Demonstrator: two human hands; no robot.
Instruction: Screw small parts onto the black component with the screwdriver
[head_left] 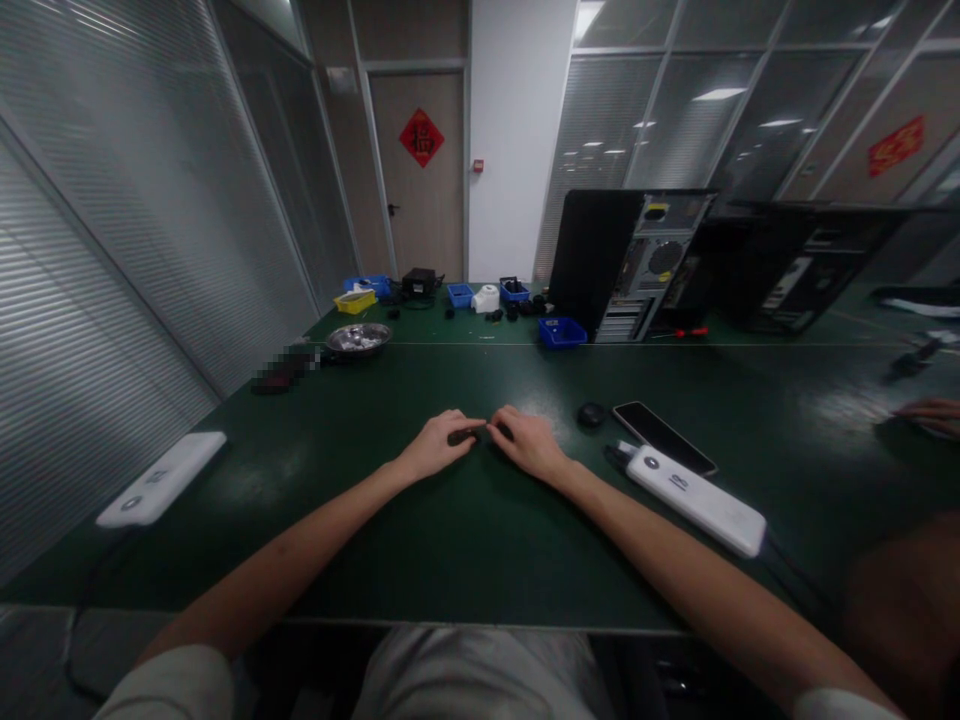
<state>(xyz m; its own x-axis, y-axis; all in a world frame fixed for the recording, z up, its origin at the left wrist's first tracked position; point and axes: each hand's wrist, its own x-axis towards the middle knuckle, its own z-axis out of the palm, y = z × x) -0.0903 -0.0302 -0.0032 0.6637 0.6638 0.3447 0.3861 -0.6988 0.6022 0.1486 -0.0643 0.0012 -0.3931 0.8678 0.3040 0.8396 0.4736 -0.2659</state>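
Observation:
Over the green table [450, 560], my left hand [437, 445] is closed, its index finger stretched toward the right hand. A small dark piece [460, 436] shows between its fingers and thumb; its kind is too small to make out. My right hand [529, 445] meets it from the other side, fingers curled and nearly touching the left fingertips. Whatever the right fingers hold is hidden in their shadow. To the right of that hand lie a round black puck-like thing [591, 415], a dark-screened phone [664, 437] and a white power bank [697, 497] with a cable plugged in.
Another white power bank [161, 480] lies at the left. Farther back are a metal bowl [358, 340], a yellow tray [355, 301], a blue tray [562, 333] and small black parts. A black computer tower [600, 260] stands behind. Another person's hand [934, 413] rests at the right.

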